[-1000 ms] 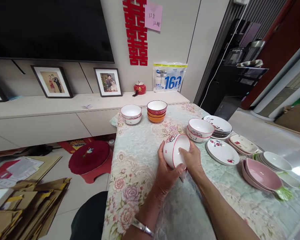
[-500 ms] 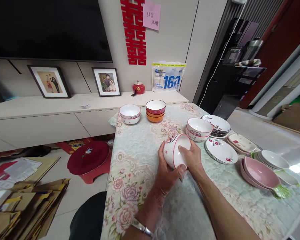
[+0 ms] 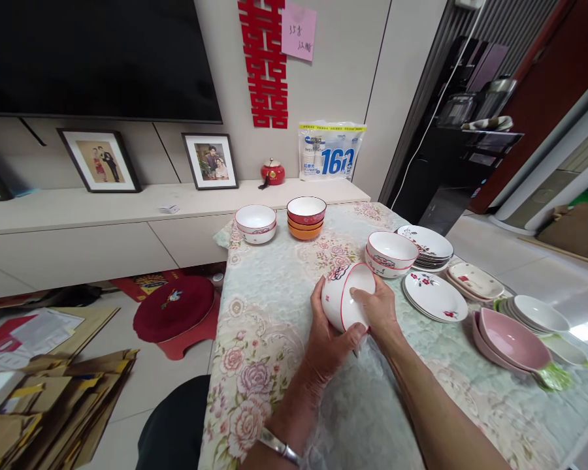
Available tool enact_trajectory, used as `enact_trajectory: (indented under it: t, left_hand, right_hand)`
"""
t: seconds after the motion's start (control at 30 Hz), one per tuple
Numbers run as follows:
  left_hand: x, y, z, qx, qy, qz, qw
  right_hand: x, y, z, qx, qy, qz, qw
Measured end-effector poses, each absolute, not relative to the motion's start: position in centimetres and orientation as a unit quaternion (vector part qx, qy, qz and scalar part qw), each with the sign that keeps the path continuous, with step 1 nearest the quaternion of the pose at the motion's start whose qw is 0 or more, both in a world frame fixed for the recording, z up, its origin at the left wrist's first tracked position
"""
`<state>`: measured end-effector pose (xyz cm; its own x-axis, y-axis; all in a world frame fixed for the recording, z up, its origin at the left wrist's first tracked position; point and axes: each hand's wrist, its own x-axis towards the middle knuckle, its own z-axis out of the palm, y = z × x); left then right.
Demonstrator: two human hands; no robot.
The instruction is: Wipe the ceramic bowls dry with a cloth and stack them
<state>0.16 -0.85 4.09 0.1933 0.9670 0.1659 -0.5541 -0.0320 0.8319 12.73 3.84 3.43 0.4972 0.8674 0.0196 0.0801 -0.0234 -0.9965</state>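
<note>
A white bowl (image 3: pixel 334 301) with a red rim and a dark-and-red pattern is tilted on its side above the table. Its underside and left wall are cupped by my left hand (image 3: pixel 330 339), thumb over the rim. From the right, my right hand (image 3: pixel 378 305) grips the same bowl, its thumb reaching inside. Just behind it stand two matching stacked bowls (image 3: pixel 392 251). Farther back are another pair of white bowls (image 3: pixel 255 222) and a stack of red and orange bowls (image 3: pixel 306 219). Some clear plastic shows below my hands.
Floral plates (image 3: pixel 434 295), darker-patterned plates (image 3: pixel 426 243), square dishes (image 3: pixel 475 281), pink leaf-shaped bowls (image 3: pixel 512 339) and small white bowls (image 3: pixel 541 313) fill the right side. A flowered cloth (image 3: pixel 255 313) covers the table. A red stool (image 3: pixel 176 310) and flattened cardboard (image 3: pixel 73 411) lie left.
</note>
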Motion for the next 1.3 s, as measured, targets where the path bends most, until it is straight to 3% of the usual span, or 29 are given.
enact_trajectory:
  t: [1.3]
  left_hand:
    - [0.2, -0.9, 4.0, 0.434, 0.237, 0.578, 0.649]
  right_hand:
    - [12.6, 3.7, 3.5, -0.594, -0.296, 0.412, 0.625]
